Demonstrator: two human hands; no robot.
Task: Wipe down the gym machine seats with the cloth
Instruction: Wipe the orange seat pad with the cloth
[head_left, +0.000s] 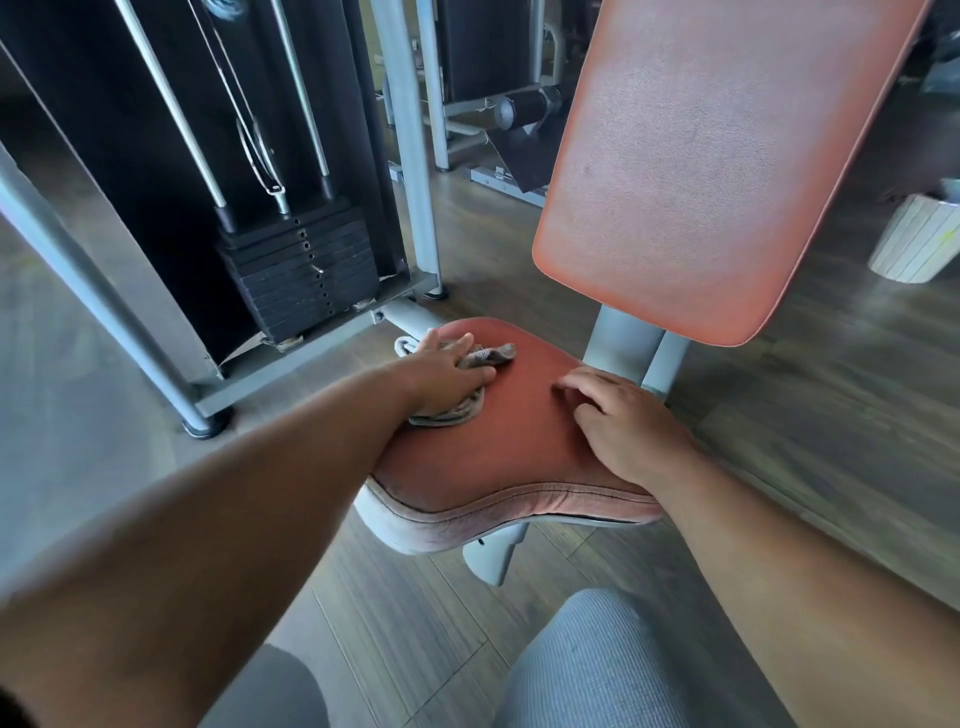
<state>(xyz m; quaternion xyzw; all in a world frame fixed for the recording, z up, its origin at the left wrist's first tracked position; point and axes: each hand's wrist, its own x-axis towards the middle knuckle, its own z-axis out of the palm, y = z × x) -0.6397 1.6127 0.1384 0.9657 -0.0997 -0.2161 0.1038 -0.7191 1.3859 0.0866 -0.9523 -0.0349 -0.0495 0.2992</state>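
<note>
Two hands rest on the red padded vinyl seat (498, 441): the left hand (447, 374) presses flat, fingers extended, on the crumpled grey cloth (493, 355) at the far-left edge; the right hand (623, 426) lies relaxed, empty, bracing. Unwiped seat stretches rightward and nearer.

Seat (498, 447): red-orange padded vinyl, roughly level on its grey post, front edge piping worn and faded pinkish toward me. Cloth (467, 382): grey, crumpled, lying on the seat's far left part, one end hanging past the edge. It sits flat under my left hand (449, 371); my right hand (621, 426) rests on the seat's right side.
</note>
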